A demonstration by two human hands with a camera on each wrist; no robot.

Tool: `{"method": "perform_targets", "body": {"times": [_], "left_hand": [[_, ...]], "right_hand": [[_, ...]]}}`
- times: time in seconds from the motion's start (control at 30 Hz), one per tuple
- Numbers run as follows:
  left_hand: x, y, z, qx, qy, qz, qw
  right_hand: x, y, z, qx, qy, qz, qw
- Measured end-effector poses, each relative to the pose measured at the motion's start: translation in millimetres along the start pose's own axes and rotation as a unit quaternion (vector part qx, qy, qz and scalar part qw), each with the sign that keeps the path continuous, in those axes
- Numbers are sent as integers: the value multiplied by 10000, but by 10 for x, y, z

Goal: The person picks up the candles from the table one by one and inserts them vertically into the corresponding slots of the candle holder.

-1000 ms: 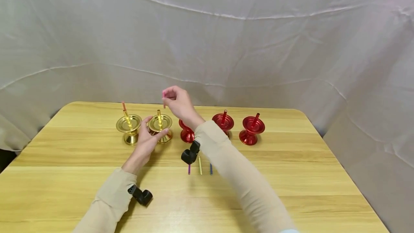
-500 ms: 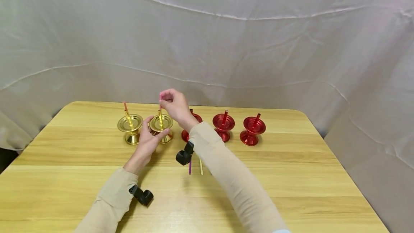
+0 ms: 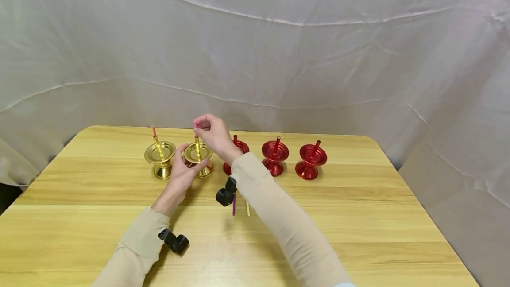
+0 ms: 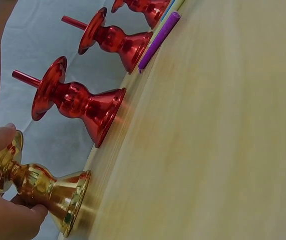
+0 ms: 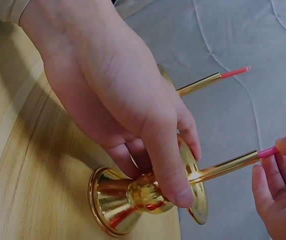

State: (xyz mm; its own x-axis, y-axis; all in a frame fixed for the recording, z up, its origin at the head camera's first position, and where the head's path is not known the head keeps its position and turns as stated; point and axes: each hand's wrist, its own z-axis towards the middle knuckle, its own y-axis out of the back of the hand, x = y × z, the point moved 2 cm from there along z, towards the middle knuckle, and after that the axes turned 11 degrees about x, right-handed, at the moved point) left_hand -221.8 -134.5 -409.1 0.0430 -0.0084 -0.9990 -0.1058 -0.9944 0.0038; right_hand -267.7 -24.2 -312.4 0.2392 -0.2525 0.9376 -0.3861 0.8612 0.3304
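Note:
My left hand (image 3: 183,175) grips a shiny gold candle holder (image 5: 115,202) below its dish, thumb on one side and fingers on the other. The holder stands upright on the table. Above it, my right hand (image 3: 216,135) pinches a thin pink candle (image 5: 268,152) near its top. The candle's lower end sits in the mouth of the holder's gold tube (image 5: 228,167); how deep it goes is hidden. To the left stands a second gold candle holder (image 3: 162,171) with a reddish-pink candle (image 3: 154,131) upright in its tube.
Right of my hands stand three red candle holders (image 3: 241,145) (image 3: 275,152) (image 3: 311,158), the nearest partly behind my right hand. A purple candle (image 3: 233,207) and a yellow candle (image 3: 248,209) lie on the wooden table (image 3: 378,234). Grey cloth (image 3: 255,56) hangs behind.
My right hand has come left and down with the pink candle, from above the gold holder to its tube, and the candle has sunk lower. My left hand has kept its grip.

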Motion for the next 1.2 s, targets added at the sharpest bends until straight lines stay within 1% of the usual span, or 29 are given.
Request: {"method": "perform_targets", "body": {"times": [0.27, 0.4, 0.5, 0.57, 0.77, 0.9, 1.03, 1.2], "left_hand": [[0, 4, 8, -24, 12, 34, 10000], [-5, 6, 12, -41, 21, 50, 10000], [-10, 5, 14, -75, 43, 45, 10000], [-16, 6, 14, -95, 60, 43, 9999], [-70, 12, 6, -180, 120, 135, 9997], [-93, 18, 1, -255, 187, 176, 9993], [-115, 12, -12, -300, 172, 238, 9991], [-181, -18, -40, -378, 109, 566, 9976]], "right_hand": [[7, 4, 9, 76, -24, -240, 9997], [24, 22, 5, 121, -172, -345, 9992], [31, 61, 0, 51, -272, -299, 9992], [43, 100, -5, -18, -260, -227, 9994], [159, 252, -32, -194, -11, 201, 9996], [273, 383, -80, -173, 273, 393, 9987], [344, 504, -151, -203, 412, 388, 9982], [371, 617, -258, -239, 513, 246, 9981]]}}
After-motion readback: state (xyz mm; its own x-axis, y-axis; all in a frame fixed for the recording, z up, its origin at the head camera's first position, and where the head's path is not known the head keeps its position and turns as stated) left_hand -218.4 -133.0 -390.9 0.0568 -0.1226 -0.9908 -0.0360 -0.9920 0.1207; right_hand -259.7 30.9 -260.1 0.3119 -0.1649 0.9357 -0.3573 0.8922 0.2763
